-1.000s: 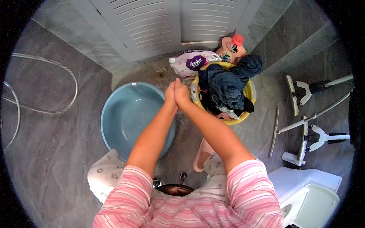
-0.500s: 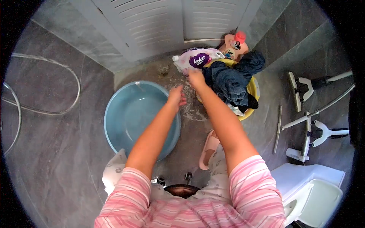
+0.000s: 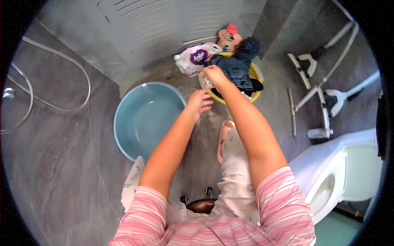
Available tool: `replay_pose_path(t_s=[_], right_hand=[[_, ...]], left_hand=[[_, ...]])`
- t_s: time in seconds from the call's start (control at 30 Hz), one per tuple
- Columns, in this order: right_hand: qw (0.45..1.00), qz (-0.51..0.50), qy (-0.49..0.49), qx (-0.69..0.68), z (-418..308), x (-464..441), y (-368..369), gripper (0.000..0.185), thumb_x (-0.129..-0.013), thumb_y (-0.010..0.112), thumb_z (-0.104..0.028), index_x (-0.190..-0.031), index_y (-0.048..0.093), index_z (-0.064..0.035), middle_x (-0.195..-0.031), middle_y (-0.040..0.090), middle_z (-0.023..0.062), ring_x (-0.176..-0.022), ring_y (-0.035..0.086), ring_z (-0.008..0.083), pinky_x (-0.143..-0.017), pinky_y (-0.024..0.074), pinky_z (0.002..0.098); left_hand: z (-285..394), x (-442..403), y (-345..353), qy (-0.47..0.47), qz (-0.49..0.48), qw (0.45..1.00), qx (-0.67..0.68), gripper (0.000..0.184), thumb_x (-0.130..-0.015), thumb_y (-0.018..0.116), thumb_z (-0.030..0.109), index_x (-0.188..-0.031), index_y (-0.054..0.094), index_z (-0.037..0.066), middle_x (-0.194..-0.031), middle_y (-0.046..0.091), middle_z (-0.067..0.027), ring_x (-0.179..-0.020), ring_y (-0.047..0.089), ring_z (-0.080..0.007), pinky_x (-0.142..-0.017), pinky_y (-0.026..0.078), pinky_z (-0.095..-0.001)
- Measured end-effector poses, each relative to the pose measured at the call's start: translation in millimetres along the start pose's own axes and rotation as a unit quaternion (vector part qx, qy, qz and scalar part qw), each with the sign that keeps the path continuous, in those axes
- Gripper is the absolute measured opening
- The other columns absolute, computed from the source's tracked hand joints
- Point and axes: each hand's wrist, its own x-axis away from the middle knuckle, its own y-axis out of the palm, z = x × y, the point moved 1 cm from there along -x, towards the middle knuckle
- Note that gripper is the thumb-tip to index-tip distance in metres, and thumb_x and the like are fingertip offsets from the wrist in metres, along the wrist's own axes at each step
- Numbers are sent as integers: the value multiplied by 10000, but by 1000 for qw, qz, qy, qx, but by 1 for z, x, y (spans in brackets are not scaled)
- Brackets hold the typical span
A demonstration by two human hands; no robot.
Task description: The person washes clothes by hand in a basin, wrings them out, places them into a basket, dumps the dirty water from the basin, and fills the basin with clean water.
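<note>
My left hand (image 3: 199, 104) hangs over the floor between the two basins, its fingers apart and nothing in them. My right hand (image 3: 215, 75) is at the left rim of the yellow basin (image 3: 257, 73), fingers bent but seemingly apart; I see nothing held, though the fingertips are blurred. Dark blue clothes (image 3: 234, 69) are heaped in that basin and rise above its rim. Just behind my right hand lies a white and purple detergent bottle (image 3: 196, 58). To the left of my hands stands a large blue basin (image 3: 143, 119) with a shiny inside.
A pink bottle with a red cap (image 3: 231, 37) stands behind the clothes. White-handled floor tools (image 3: 324, 88) lean at the right, near a toilet (image 3: 328, 188). A shower hose (image 3: 84, 78) hangs at the left. My foot in a pink slipper (image 3: 223, 139) is below the yellow basin.
My right hand has moved from beside the detergent bottle to the yellow basin's left rim. My left hand has shifted slightly right. The camera view has tilted and moved.
</note>
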Motion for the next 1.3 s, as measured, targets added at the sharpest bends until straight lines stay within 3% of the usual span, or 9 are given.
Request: replay_pose_path(t_s=[0.1,0.37,0.7,0.9,1.0,1.13,1.17,1.23,1.3], right_hand=[[993,35,-61,91,25,14,-22,268,-770,568,-219,-956,536,-27,-772,607,83,-627,557,177,-542,457,352],[954,203,-88,-202,63,190,-94,217,-769,543,-203,-895,534,-27,-808,592,86,-686,537,185,-581,446,335],[820,380,-215,-371,84,502,-211,420,-794,499,-136,-1206,426,-101,-983,501,70,-767,516,145,-624,452,300],[619,648,-215,-388,194,687,-248,450,-825,493,-97,-1245,350,-24,-1140,438,99,-961,492,177,-813,433,311],[528,689,-217,-447,276,736,-263,370,-848,477,-101,-1195,370,-31,-1093,487,107,-960,520,179,-753,462,295],[428,683,-173,-567,339,767,-261,332,-833,472,-75,-1156,399,-46,-959,545,102,-863,559,191,-731,474,293],[486,641,-176,-567,390,764,-273,478,-826,476,-57,-1249,264,12,-980,521,116,-837,555,213,-719,487,315],[593,635,-261,-420,461,757,-323,494,-826,494,-68,-1257,265,10,-1066,498,129,-959,525,232,-807,468,336],[407,602,-348,-592,350,807,-357,477,-849,514,-120,-1255,302,9,-1210,428,127,-1144,411,252,-930,392,380]], left_hand=[[-3,33,38,9,-65,998,-16,336,-865,457,334,-1108,478,102,-1063,547,-87,-920,554,-255,-764,443,-398],[-37,113,138,-33,-155,965,-211,298,-773,576,274,-958,514,49,-895,567,-85,-846,568,-235,-739,455,-377],[-140,273,338,-45,-368,890,-266,334,-790,550,237,-1051,496,35,-901,581,-88,-838,577,-219,-724,474,-372],[-300,378,441,-4,-442,827,-349,348,-747,591,127,-1083,518,71,-865,583,-56,-794,546,-149,-688,425,-301],[-371,437,471,-116,-495,788,-348,279,-753,579,110,-1024,565,47,-848,586,-52,-792,543,-141,-686,419,-266],[-479,465,464,-86,-433,781,-442,312,-711,603,84,-1005,549,-6,-878,575,-76,-804,545,-160,-679,446,-284],[-515,451,464,-110,-464,706,-523,280,-718,584,58,-984,536,-15,-920,556,-91,-838,539,-171,-700,449,-302],[-537,461,482,-169,-467,791,-357,262,-724,567,40,-975,509,-8,-964,538,-100,-900,517,-182,-759,433,-315],[-464,500,534,-200,-535,792,-215,605,-756,540,53,-1305,302,-39,-1224,436,-160,-1101,434,-238,-961,331,-323]])
